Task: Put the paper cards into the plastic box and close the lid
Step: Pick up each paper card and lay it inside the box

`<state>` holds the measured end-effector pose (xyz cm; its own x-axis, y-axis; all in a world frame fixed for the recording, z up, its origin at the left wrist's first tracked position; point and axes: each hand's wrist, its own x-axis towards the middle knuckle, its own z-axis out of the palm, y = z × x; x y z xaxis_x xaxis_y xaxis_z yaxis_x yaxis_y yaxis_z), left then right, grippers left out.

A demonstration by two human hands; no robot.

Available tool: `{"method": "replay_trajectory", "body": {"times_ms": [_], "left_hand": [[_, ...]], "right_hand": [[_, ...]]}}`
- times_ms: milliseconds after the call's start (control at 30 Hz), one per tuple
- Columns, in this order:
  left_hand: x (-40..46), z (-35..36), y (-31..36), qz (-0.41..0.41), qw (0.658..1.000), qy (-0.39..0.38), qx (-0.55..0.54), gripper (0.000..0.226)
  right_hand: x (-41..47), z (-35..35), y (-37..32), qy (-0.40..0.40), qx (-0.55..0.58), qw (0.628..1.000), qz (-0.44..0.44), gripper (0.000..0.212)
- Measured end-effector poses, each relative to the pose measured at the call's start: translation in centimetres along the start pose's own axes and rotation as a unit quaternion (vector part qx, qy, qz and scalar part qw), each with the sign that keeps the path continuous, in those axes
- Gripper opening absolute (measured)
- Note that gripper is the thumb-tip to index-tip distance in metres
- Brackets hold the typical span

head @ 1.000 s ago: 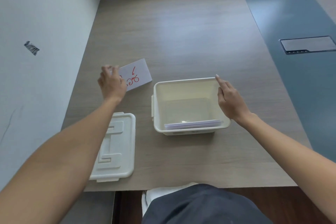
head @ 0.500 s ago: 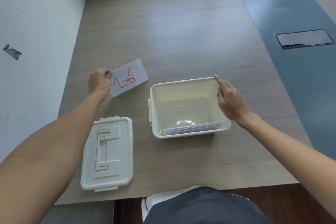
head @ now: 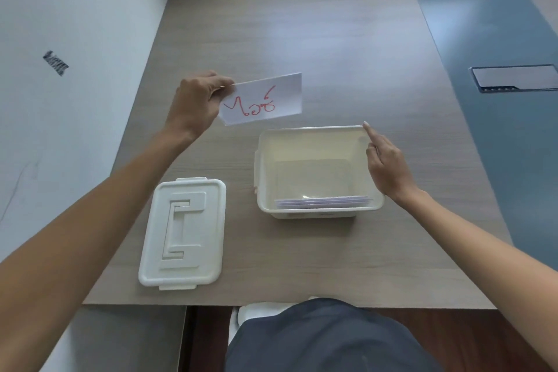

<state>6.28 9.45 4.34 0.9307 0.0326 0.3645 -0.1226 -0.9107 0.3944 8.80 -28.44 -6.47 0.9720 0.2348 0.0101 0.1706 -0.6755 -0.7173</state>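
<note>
Left hand [head: 196, 103] pinches a paper card [head: 265, 100] above the table; right hand [head: 386, 166], fingers loosely curled, seemingly steadies the open plastic box [head: 262, 178].

Left hand [head: 197, 101] is covering the near-left corner of the card [head: 262, 99] it's pinching; fingertips on the card's back side aren't showing. Red scribble on the card isn't readable. Right hand [head: 388, 166] is hiding part of the box [head: 314, 130] rim beneath it, so contact with that wall is unclear. Cards in the box [head: 323, 202] are showing only as thin edges behind the near wall; count and faces not resolvable. Both forearms are running off the frame edges. Dark panel [head: 516, 78] far beyond the right hand is getting clipped by the right edge.
</note>
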Motion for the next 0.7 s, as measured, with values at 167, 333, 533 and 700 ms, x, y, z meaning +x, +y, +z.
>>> {"method": "replay_trajectory", "body": {"times_ms": [167,333,533,700], "left_hand": [[-1.8,-1.3,5.5,0.015,0.997,-0.029,-0.069,0.022],[-4.2,-1.0,9.5,0.062,0.99,-0.075,-0.103,0.022],[-7.4,2.3,10.8,0.073,0.982,-0.131,-0.111,0.018],[-10.1,5.7,11.1,0.027,0.975,-0.198,-0.095,0.019]], "right_hand": [[-0.7,-0.1,-0.1,0.009,0.065,0.997,0.027,0.052],[-1.2,-0.1,0.2,0.013,0.153,0.987,0.054,0.048],[-1.2,0.0,0.7,-0.006,0.183,0.982,0.048,0.049],[-1.0,-0.1,1.2,-0.035,0.211,0.976,0.048,0.047]]}}
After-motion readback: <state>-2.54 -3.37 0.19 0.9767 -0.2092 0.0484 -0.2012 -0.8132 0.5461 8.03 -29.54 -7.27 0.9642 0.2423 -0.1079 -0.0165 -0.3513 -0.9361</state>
